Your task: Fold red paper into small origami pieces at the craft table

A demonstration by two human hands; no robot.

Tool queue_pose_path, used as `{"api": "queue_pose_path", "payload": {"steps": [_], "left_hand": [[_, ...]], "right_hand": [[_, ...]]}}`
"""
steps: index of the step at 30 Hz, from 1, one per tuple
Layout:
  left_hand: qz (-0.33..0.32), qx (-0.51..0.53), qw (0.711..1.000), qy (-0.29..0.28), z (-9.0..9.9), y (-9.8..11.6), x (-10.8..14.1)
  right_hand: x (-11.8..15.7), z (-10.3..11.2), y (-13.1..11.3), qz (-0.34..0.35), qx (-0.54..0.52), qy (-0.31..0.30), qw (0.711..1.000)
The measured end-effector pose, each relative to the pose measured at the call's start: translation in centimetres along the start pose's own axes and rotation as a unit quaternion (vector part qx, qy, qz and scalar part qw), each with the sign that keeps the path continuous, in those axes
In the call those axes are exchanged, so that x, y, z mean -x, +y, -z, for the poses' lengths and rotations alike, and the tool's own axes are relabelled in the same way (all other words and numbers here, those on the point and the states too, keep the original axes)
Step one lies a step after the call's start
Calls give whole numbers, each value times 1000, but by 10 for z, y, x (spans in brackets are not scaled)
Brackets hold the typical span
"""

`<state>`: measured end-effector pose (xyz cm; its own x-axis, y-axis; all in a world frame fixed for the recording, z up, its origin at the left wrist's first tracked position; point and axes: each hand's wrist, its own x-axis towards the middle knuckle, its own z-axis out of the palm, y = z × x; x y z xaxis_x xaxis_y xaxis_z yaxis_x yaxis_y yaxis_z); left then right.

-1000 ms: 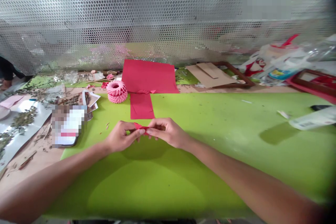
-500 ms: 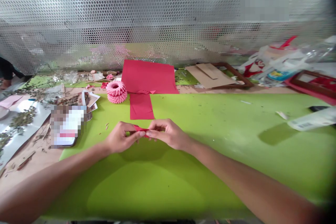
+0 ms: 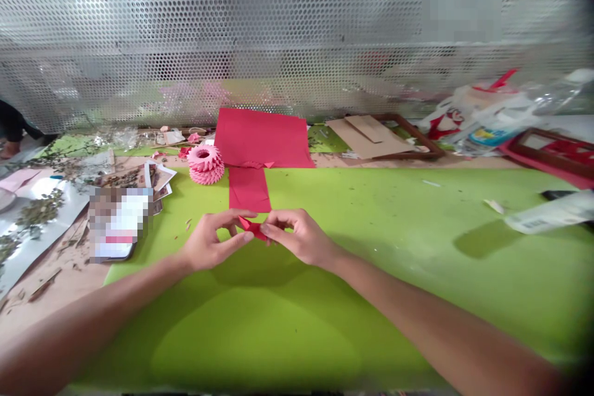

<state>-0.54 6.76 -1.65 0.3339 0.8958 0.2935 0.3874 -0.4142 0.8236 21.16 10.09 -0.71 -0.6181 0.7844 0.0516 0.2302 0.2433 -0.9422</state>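
Note:
A small folded piece of red paper (image 3: 252, 227) sits between my hands, above the green cutting mat (image 3: 371, 223). My left hand (image 3: 208, 240) has its thumb and forefinger spread on either side of the piece, and the fingertips of my right hand (image 3: 294, 235) pinch its other end. Just beyond my fingers lies a red paper strip (image 3: 249, 189), which meets a larger red paper sheet (image 3: 261, 137) at the mat's far edge. To their left stands a stack of pink folded-paper rings (image 3: 206, 164).
A pixelated phone (image 3: 119, 224) and photo prints (image 3: 158, 174) lie left of my hands. Dried leaves, cardboard pieces (image 3: 369, 137), picture frames (image 3: 550, 154), plastic bags (image 3: 482, 117) and a perforated metal screen (image 3: 278, 31) surround the mat. A white packet (image 3: 552, 212) lies at right.
My left thumb and forefinger have spread apart and moved slightly left, showing more of the folded red piece. The camera view has shifted slightly.

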Motion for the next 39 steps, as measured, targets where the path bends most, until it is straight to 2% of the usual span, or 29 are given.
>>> {"api": "queue_pose_path", "payload": {"steps": [3,5,11,18,24,28,32,39], "left_hand": [[-45,-10,999,28,-1,-2,0],[-70,-11,997,28,-2,-3,0],[-90,-24,995,29,0,-7,-1],[-95,-32,994,46,-1,-8,1],[-123,-42,991,22,0,-14,-1],[-144,-79,986,8,2,-17,-4],[-150,-89,985,-18,3,-13,-4],[-149,-56,987,-11,1,-11,-4]], "right_hand": [[-2,0,4,-34,-26,-4,999],[-4,1,4,-56,-44,-18,997],[-8,7,2,-69,-77,-63,993],[-5,3,2,-70,-48,-41,996],[-5,5,0,-71,-38,-29,996],[-6,7,2,-59,-25,-43,997],[-5,5,2,-41,44,-31,998],[-4,2,-2,9,103,-50,993]]}}
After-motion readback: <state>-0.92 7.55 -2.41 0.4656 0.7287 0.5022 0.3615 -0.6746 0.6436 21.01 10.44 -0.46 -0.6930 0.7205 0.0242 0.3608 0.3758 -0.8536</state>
